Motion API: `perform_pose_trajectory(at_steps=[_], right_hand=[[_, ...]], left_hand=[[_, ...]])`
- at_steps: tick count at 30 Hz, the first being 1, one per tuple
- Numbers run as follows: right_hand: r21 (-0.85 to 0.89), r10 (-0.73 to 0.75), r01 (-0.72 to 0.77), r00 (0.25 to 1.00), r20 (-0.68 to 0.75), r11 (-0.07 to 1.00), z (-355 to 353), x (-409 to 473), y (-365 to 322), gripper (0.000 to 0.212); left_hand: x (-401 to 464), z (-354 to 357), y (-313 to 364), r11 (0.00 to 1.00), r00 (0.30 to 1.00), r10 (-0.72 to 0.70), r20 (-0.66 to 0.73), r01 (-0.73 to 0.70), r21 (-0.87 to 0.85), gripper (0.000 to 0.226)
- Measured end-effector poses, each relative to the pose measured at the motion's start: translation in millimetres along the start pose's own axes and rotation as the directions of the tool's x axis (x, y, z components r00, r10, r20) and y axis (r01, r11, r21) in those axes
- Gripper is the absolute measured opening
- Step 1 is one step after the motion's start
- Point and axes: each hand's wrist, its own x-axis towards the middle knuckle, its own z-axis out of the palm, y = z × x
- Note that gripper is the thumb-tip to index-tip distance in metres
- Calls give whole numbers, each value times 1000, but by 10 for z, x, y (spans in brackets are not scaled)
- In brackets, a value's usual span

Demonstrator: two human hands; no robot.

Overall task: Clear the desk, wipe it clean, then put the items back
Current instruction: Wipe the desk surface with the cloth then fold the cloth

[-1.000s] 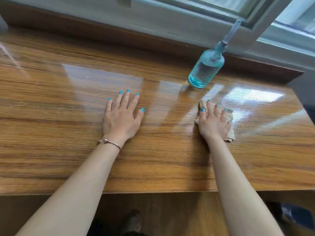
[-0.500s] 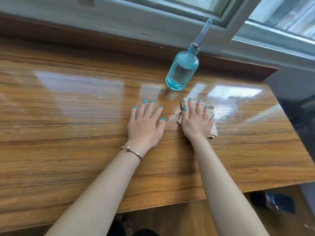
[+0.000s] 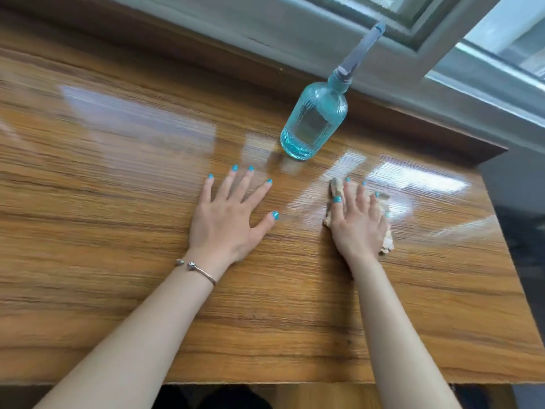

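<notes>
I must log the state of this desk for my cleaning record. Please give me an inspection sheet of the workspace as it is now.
Surface: glossy wood-grain desk, bright window reflections near the bottle.
Job's things: beige cloth flat on the desk under the right hand; blue glass spray bottle upright, behind the hands, touching neither.
Clutter: nothing seen.
Hands: left hand flat on the desk, fingers spread, holding nothing; right hand presses the cloth with straight fingers.
Cables: nothing seen.
Surroundings: window frame behind the desk; bracelet on the left wrist.
</notes>
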Motion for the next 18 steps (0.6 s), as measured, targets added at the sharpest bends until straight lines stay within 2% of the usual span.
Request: perform_pose_trajectory(at_steps=[2, 4, 5, 6, 8, 10, 12, 13, 15, 18], right_hand=[[-28, -304, 305, 952, 18, 952, 60, -230, -145, 52], [-27, -519, 521, 852, 66, 853, 2, -148, 4, 50], [-12, -549, 552, 832, 82, 834, -49, -5, 177, 48], [2, -521, 523, 850, 76, 853, -95, 167, 407, 48], [15, -360, 360, 932, 47, 933, -188, 526, 885, 49], [11, -238, 237, 970, 42, 971, -235, 747, 1159, 51], [7, -217, 217, 975, 50, 976, -232, 754, 1143, 52], [16, -220, 219, 974, 57, 976, -216, 679, 1068, 53], [16, -305, 304, 951, 49, 952, -146, 403, 910, 53], [-18, -571, 573, 818, 63, 819, -72, 26, 951, 52]], left_hand=[[1, -7, 5, 1000, 1000, -21, 2, 21, 19, 66], [9, -36, 53, 995, 995, -94, 32, 93, 20, 62], [18, -65, 120, 986, 985, -165, 51, 165, -6, 62], [46, -100, 228, 967, 968, -243, 61, 247, -62, 62], [147, -117, 620, 910, 936, -346, 70, 352, -218, 67], [210, -75, 1156, 923, 963, -264, 45, 267, -276, 69], [217, 114, 1575, 964, 987, -159, 8, 157, -212, 60], [208, 223, 1663, 976, 988, -151, -18, 146, -164, 56], [185, 381, 1668, 983, 981, -177, -83, 173, -62, 55], [198, 420, 1627, 985, 978, -172, -121, 172, -11, 59]])
